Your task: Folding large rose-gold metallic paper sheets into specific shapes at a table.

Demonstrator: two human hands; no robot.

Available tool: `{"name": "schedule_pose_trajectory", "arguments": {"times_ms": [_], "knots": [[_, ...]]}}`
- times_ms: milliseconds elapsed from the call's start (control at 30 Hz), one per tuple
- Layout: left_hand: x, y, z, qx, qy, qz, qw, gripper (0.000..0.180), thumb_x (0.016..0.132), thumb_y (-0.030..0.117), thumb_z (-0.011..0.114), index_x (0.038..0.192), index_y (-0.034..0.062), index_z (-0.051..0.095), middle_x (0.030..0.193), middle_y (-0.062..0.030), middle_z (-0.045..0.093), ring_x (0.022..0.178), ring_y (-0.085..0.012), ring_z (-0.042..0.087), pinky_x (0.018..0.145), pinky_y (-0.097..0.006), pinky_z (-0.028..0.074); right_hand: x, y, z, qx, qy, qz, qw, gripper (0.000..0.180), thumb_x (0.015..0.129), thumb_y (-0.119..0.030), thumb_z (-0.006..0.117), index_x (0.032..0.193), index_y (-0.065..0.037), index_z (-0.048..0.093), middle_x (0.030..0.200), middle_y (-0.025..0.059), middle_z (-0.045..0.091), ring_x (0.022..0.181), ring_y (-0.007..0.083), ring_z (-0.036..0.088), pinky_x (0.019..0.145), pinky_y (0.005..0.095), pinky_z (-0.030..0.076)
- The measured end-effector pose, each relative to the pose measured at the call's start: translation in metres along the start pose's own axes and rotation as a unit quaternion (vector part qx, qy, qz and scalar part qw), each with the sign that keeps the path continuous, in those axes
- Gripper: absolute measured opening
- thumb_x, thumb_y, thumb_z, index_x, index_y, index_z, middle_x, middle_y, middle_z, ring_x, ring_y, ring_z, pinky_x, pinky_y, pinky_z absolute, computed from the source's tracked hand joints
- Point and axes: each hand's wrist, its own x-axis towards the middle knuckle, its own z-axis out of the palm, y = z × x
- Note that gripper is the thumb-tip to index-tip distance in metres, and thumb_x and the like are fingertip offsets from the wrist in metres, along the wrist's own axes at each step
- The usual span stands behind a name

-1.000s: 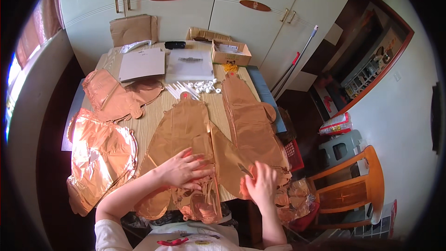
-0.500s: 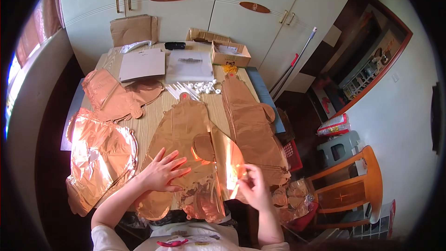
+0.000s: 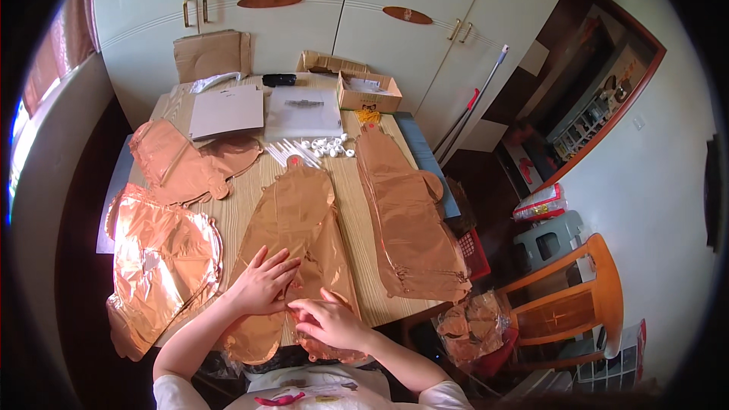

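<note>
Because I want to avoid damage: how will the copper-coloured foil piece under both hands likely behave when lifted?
The foil piece is probably floppy, since creases run across it. It looks thin, so likely light for its size. Its sheen suggests it may be slippery.

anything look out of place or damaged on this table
Nothing looks spilled or plainly damaged. The shiny copper foil piece on the left looks a bit askew: it is rumpled, and its lower end seems to overhang the table. The white caps lie in a loose scatter.
</note>
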Motion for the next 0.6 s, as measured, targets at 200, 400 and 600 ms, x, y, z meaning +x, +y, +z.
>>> {"name": "schedule_pose_trajectory", "arguments": {"times_ms": [200,400,600], "knots": [[-0.003,-0.001,0.004,-0.011,0.003,-0.024,1.0,0.08,0.077,0.043,0.067,0.143,0.0045,0.042,0.147,-0.0108,0.046,0.142,-0.0302,0.035,0.117,-0.057,0.02,-0.001,0.028,-0.068,-0.063,0.123,0.017,0.99,0.04,0.096,-0.012,0.06,0.135,-0.007,0.05,0.13,0.0126,0.062,0.117,0.0272,0.062,0.092,0.0366,0.054],[-0.001,0.0,0.005,-0.01,0.011,-0.025,1.0,0.077,0.079,0.044,0.066,0.141,0.0045,0.044,0.147,-0.0106,0.046,0.142,-0.0289,0.037,0.117,-0.056,0.021,0.009,0.086,-0.065,-0.232,0.07,-0.037,0.97,0.062,0.098,-0.033,0.055,0.147,0.0,0.036,0.153,0.0189,0.036,0.143,0.0338,0.033,0.117,0.0478,0.026],[-0.006,-0.001,0.001,-0.019,0.03,-0.022,0.999,0.069,0.082,0.036,0.065,0.14,0.0053,0.045,0.144,-0.0123,0.048,0.141,-0.0288,0.037,0.115,-0.057,0.025,0.014,0.08,-0.059,-0.337,-0.001,-0.034,0.941,0.065,0.097,-0.042,0.052,0.148,-0.004,0.038,0.154,0.0143,0.037,0.145,0.0298,0.03,0.118,0.0491,0.021]]}}
